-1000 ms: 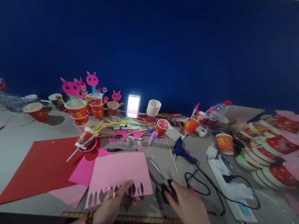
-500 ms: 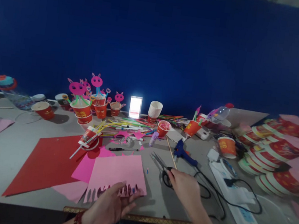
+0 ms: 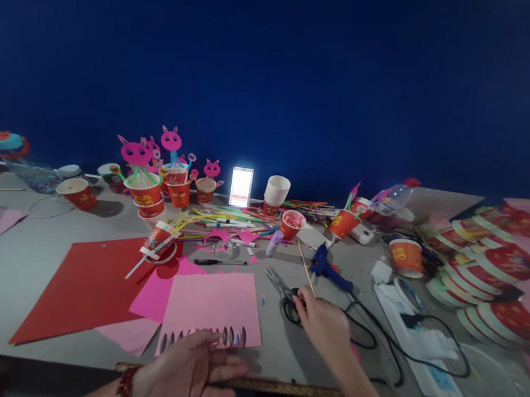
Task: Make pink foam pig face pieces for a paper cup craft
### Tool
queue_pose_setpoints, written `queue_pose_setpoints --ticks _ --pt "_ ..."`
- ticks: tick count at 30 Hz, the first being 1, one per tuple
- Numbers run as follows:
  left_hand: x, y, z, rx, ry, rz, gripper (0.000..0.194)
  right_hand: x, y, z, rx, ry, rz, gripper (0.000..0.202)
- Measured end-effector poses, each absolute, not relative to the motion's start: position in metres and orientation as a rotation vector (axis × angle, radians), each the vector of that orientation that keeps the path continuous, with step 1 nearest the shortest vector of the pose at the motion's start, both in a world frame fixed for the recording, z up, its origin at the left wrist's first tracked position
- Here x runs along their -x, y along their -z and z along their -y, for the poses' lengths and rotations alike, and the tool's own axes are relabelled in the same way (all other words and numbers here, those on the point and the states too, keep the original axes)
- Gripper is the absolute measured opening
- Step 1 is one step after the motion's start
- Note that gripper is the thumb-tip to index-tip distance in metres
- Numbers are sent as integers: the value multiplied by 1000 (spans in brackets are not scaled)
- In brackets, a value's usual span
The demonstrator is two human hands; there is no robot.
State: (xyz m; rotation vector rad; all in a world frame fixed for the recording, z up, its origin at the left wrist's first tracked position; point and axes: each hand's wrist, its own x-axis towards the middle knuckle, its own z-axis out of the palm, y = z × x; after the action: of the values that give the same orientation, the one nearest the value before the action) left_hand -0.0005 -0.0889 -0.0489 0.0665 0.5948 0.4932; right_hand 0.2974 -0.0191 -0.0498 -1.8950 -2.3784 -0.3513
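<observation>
A pink sheet of paper lies in front of me, with a row of leaf-shaped slits along its near edge. My left hand is at that edge, palm up, fingers apart, holding nothing. To the right of the sheet, my right hand grips the black handles of a pair of scissors at the table surface. The blades point away to the left and look slightly parted. Under the pink sheet's left side are a magenta sheet and a big red sheet.
A blue glue gun and wooden stick lie beyond my right hand. Further right are a power strip with cables and stacked red cups. Cups with pink paper figures stand at the back left, near scattered pens.
My left hand has come off the slit edge toward me, its fingers opening out palm up. The scissors have shifted slightly left with my right hand.
</observation>
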Motion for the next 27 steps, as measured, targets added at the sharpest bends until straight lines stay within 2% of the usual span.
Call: queue_pose_setpoints --ticks 7,9,11,15,17,20,24,27 --pt "31 21 92 -769 -355 -804 51 -299 55 19 1757 369 2386 31" --pt "36 17 87 -1203 -455 -921 45 -300 59 19 1730 359 2373 32" --pt "38 23 79 -1746 -547 -1116 34 -299 62 19 1705 375 2353 33" --pt "36 50 64 -2405 -443 -1293 50 -293 64 22 1624 378 2264 40" --pt "34 58 60 -2478 -375 -1311 54 -286 63 24 1521 306 2238 41" --pt "35 59 59 -2441 -390 -1320 50 -272 67 24 1286 212 2295 35" --pt "42 55 65 -2373 -582 -1271 44 -253 84 21 1016 138 2418 33" --pt "56 56 73 -2340 -737 -1232 38 -249 97 20 998 87 2414 32"
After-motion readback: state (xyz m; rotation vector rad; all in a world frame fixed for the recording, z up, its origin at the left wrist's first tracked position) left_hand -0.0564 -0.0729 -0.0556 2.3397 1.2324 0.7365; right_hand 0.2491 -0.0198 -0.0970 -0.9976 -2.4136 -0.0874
